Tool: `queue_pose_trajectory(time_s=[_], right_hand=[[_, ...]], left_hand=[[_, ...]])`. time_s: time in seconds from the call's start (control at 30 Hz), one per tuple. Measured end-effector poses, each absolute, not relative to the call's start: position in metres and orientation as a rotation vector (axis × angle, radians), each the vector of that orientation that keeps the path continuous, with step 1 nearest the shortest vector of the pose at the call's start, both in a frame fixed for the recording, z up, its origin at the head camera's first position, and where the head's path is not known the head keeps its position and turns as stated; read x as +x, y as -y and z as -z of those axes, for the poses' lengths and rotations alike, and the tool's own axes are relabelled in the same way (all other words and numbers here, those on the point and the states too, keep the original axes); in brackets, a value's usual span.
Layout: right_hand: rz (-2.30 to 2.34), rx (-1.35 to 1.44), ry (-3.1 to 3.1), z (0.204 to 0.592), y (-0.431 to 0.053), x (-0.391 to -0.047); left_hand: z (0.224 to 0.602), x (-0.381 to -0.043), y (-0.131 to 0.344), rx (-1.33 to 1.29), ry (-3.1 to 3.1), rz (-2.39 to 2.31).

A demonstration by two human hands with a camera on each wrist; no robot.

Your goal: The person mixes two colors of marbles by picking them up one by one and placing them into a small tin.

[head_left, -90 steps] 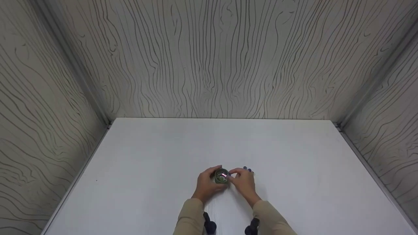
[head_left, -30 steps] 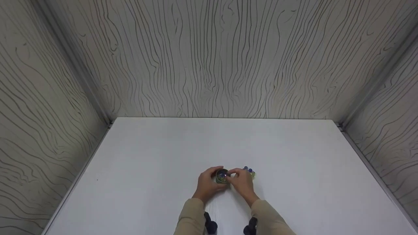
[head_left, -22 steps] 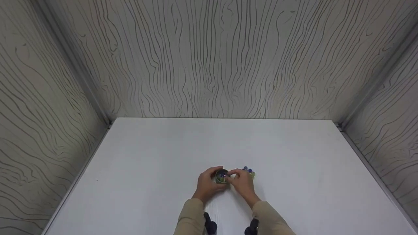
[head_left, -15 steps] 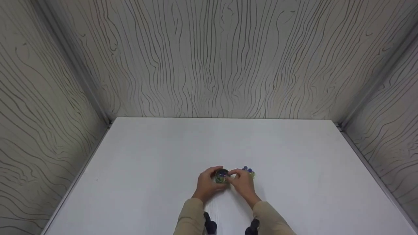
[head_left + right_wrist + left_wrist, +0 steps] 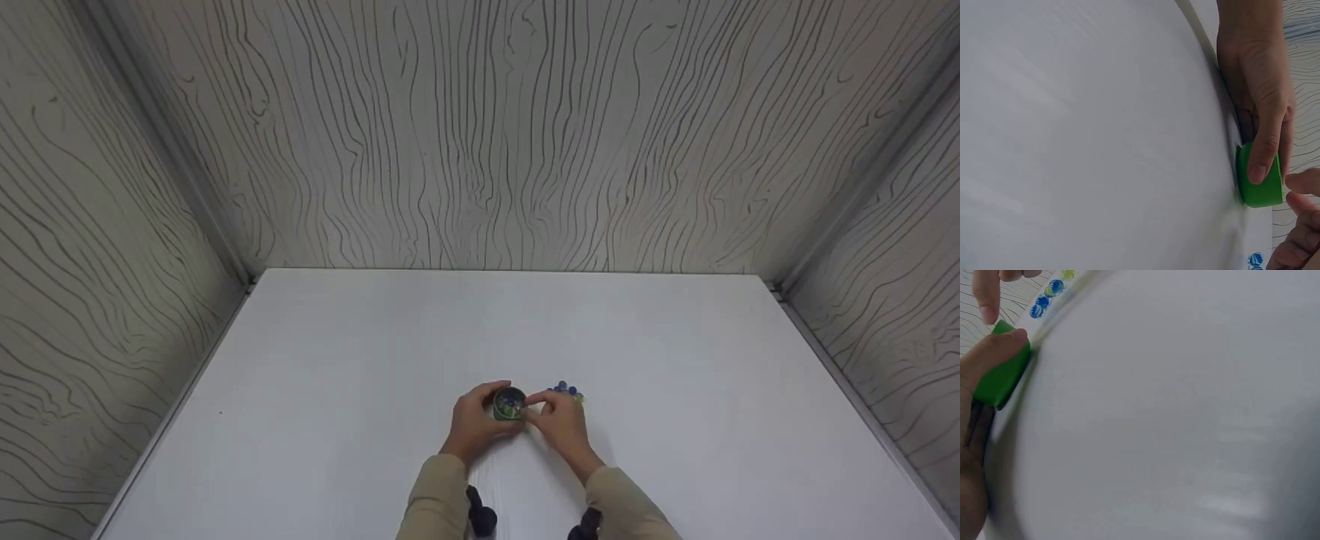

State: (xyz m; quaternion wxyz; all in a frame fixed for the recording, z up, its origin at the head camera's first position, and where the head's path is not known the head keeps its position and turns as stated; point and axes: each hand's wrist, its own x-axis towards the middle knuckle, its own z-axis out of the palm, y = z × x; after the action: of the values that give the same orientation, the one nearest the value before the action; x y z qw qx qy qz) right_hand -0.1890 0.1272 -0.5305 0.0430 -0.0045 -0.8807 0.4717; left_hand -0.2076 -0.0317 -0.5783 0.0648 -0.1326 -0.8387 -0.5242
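Observation:
In the head view, my left hand [image 5: 472, 426] grips a small green cup [image 5: 501, 415] on the white table, its mouth facing up. Both wrist views show the left thumb pressed along the side of the cup [image 5: 1005, 377]. Several shiny marbles, some bluish and greenish, lie inside; they are too small to tell apart. My right hand [image 5: 564, 426] is at the cup's right rim, thumb and index finger apart with nothing visible between them. Just beyond its knuckles sit several blue and yellow-green glass marbles [image 5: 573, 390], partly hidden by that hand.
The white table [image 5: 337, 360] is enclosed by wood-grain patterned panels [image 5: 480, 135] at the back and both sides. Dark wrist devices [image 5: 482, 520] hang under the beige sleeves [image 5: 435, 495]. A tiny dark speck [image 5: 220, 412] marks the table at left.
The shiny marble pinched by the right fingers over the cup has been let go, and those fingers have drawn slightly right to the rim. The left hand keeps its grip on the cup.

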Motion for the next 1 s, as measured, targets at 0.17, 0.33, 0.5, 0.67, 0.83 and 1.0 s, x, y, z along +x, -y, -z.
queue_pose_trajectory(time_s=[0.17, 0.33, 0.5, 0.67, 0.83, 1.0], right_hand=[[-1.416, -0.010, 2.673, 0.529, -0.132, -0.187], [-1.408, -0.049, 2.681, 0.530, -0.136, -0.187], [-1.377, -0.057, 2.679, 0.530, -0.140, -0.187], [-1.378, -0.050, 2.658, 0.530, -0.144, -0.188], [-1.396, -0.082, 2.675, 0.531, -0.150, -0.188], [-1.399, -0.169, 2.700, 0.533, -0.154, -0.189]], left_hand=[[0.577, -0.208, 0.032, -0.400, 2.529, 1.598], [0.577, -0.209, 0.032, -0.376, 2.544, 1.609], [0.577, -0.210, 0.032, -0.384, 2.539, 1.604], [0.576, -0.210, 0.032, -0.375, 2.546, 1.608], [0.576, -0.209, 0.031, -0.344, 2.572, 1.624], [0.577, -0.209, 0.032, -0.337, 2.574, 1.633]])
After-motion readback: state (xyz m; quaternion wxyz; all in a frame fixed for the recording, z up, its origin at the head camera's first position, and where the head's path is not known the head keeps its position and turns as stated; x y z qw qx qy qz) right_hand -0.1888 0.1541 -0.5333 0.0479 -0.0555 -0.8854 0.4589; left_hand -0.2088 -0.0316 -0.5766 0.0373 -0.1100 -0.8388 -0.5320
